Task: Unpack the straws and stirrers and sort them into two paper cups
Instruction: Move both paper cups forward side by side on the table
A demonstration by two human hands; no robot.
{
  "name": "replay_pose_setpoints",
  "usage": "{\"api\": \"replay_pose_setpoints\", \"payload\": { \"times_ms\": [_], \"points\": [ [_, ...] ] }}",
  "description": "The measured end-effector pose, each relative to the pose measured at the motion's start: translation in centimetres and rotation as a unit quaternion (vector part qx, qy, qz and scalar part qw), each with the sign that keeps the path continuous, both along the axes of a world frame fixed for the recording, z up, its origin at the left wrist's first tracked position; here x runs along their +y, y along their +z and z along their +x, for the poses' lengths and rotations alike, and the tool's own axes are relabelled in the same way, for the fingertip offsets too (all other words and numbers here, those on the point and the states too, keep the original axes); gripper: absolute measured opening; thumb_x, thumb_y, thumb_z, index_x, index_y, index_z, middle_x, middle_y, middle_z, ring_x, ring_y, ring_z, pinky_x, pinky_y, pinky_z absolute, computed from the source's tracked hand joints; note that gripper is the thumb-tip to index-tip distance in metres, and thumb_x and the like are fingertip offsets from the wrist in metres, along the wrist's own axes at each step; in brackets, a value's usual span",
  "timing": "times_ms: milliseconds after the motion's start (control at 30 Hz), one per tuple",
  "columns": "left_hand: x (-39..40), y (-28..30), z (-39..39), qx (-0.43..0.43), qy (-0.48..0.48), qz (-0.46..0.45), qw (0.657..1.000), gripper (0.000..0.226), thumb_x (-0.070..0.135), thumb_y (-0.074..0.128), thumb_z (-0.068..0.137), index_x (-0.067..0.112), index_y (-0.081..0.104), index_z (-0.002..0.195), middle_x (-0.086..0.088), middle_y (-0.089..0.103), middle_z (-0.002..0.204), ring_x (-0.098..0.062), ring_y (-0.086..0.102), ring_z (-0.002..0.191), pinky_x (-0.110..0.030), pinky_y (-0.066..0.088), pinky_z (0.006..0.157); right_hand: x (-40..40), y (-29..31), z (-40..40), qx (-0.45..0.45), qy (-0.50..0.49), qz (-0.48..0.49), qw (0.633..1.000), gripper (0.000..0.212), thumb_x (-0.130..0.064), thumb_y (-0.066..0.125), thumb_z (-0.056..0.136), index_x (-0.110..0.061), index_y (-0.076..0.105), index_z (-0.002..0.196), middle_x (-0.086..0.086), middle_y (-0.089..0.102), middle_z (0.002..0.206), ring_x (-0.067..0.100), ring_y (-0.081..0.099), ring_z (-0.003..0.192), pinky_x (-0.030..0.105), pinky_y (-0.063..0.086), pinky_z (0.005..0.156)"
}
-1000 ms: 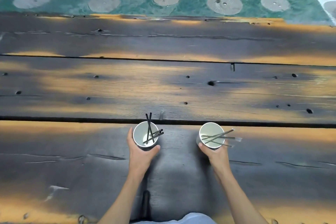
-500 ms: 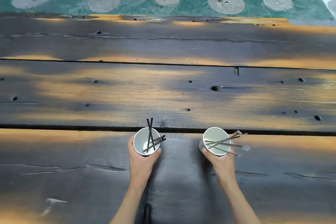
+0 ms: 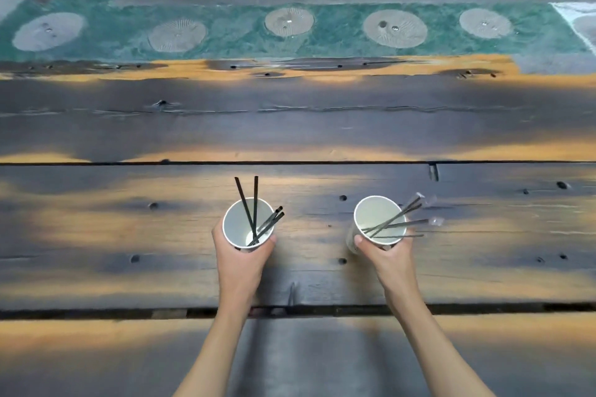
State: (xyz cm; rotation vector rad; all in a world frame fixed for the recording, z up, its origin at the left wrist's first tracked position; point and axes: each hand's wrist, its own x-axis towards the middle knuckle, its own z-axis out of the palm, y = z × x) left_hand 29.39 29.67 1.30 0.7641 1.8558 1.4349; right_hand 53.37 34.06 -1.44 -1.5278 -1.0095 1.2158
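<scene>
Left hand (image 3: pixel 240 263) wrapped around white paper cup (image 3: pixel 237 229); right hand (image 3: pixel 388 256) gripped its twin (image 3: pixel 375 214).
Thin black sticks (image 3: pixel 254 203) leaned inside each, over scorched plank table (image 3: pixel 129 235).

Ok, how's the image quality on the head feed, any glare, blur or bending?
Head view: orange light patches streak the dark table; plank seams bow from the wide lens; both cups, left and right, read sharply; the right cup's clear-tipped sticks look slightly smeared.

Bare table (image 3: pixel 322 126) lies open beyond both cups (image 3: pixel 364 216).
</scene>
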Motion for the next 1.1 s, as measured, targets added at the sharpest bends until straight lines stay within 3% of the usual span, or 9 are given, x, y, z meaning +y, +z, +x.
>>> {"api": "replay_pose_setpoints", "payload": {
  "times_ms": [67, 167, 267, 400, 533, 733, 867, 1000, 1100],
  "points": [
    [3.3, 0.0, -0.7, 0.006, -0.003, 0.014, 1.0, 0.074, 0.004, 0.087, 0.068, 0.022, 0.045, 0.127, 0.012, 0.058, 0.115, 0.008, 0.058, 0.099, -0.006, 0.047, 0.081, 3.4, -0.3, -0.7, -0.002, 0.002, 0.007, 1.0, 0.074, -0.02, 0.086, 0.065, -0.004, 0.05, 0.127, 0.011, 0.07, 0.115, 0.015, 0.069, 0.102, 0.034, 0.057, 0.09],
    [8.4, -0.3, -2.1, 0.018, -0.016, 0.023, 0.999, 0.075, 0.009, 0.087, 0.068, 0.021, 0.044, 0.129, 0.015, 0.056, 0.114, 0.003, 0.057, 0.104, -0.005, 0.045, 0.08, 8.5, -0.6, -2.0, -0.018, 0.001, 0.02, 1.0, 0.076, -0.026, 0.086, 0.063, -0.008, 0.049, 0.127, 0.007, 0.069, 0.116, 0.016, 0.067, 0.106, 0.041, 0.054, 0.098],
    [13.6, -0.8, -3.3, 0.017, -0.025, 0.038, 0.999, 0.075, 0.013, 0.087, 0.07, 0.024, 0.043, 0.13, 0.01, 0.056, 0.12, 0.002, 0.056, 0.107, -0.016, 0.048, 0.089, 13.9, -1.1, -2.9, -0.012, -0.009, 0.04, 0.999, 0.078, -0.023, 0.086, 0.065, -0.011, 0.045, 0.13, 0.006, 0.066, 0.122, 0.017, 0.064, 0.112, 0.043, 0.051, 0.102],
    [19.4, -1.5, -4.5, 0.044, -0.052, 0.061, 0.996, 0.078, 0.012, 0.087, 0.068, 0.025, 0.043, 0.131, 0.009, 0.054, 0.125, -0.001, 0.055, 0.114, -0.018, 0.047, 0.096, 20.2, -2.0, -3.6, -0.009, 0.0, 0.053, 0.999, 0.08, -0.025, 0.088, 0.066, -0.01, 0.047, 0.132, 0.008, 0.066, 0.123, 0.02, 0.065, 0.113, 0.05, 0.051, 0.101],
    [23.7, -3.0, -4.7, 0.042, -0.06, 0.077, 0.994, 0.077, 0.011, 0.086, 0.069, 0.024, 0.042, 0.13, 0.01, 0.055, 0.122, 0.001, 0.056, 0.111, -0.022, 0.048, 0.097, 23.9, -2.8, -4.3, -0.01, -0.008, 0.074, 0.997, 0.075, -0.024, 0.085, 0.068, -0.015, 0.044, 0.13, 0.004, 0.064, 0.124, 0.015, 0.063, 0.113, 0.043, 0.05, 0.103],
    [26.6, -5.8, -4.2, 0.028, -0.064, 0.083, 0.994, 0.077, 0.014, 0.087, 0.069, 0.023, 0.043, 0.131, 0.012, 0.057, 0.12, 0.001, 0.058, 0.11, -0.016, 0.049, 0.088, 26.8, -4.7, -4.7, -0.039, 0.016, 0.082, 0.996, 0.08, -0.031, 0.086, 0.066, -0.019, 0.042, 0.132, 0.0, 0.062, 0.125, 0.014, 0.061, 0.116, 0.048, 0.047, 0.104],
    [26.7, -7.2, -4.4, 0.022, -0.064, 0.076, 0.995, 0.079, 0.013, 0.088, 0.069, 0.022, 0.042, 0.132, 0.011, 0.057, 0.121, -0.004, 0.058, 0.113, -0.015, 0.049, 0.085, 27.3, -5.3, -4.7, -0.039, 0.019, 0.086, 0.995, 0.08, -0.026, 0.085, 0.068, -0.016, 0.04, 0.133, 0.003, 0.06, 0.126, 0.015, 0.06, 0.116, 0.046, 0.046, 0.106],
    [26.4, -7.6, -5.0, 0.008, -0.061, 0.072, 0.996, 0.081, 0.014, 0.088, 0.07, 0.027, 0.04, 0.134, 0.012, 0.056, 0.125, -0.003, 0.057, 0.117, -0.027, 0.05, 0.098, 27.4, -5.3, -4.8, -0.043, 0.024, 0.088, 0.995, 0.08, -0.022, 0.085, 0.07, -0.016, 0.037, 0.134, 0.002, 0.058, 0.128, 0.013, 0.058, 0.118, 0.042, 0.046, 0.107],
    [26.4, -7.4, -5.2, 0.003, -0.064, 0.071, 0.995, 0.081, 0.011, 0.087, 0.072, 0.026, 0.038, 0.135, 0.013, 0.055, 0.124, 0.005, 0.057, 0.112, -0.022, 0.05, 0.096, 27.5, -5.1, -4.9, -0.05, 0.026, 0.085, 0.995, 0.079, -0.022, 0.085, 0.071, -0.018, 0.037, 0.133, 0.0, 0.057, 0.128, 0.012, 0.057, 0.118, 0.042, 0.045, 0.107]
  ]
}}
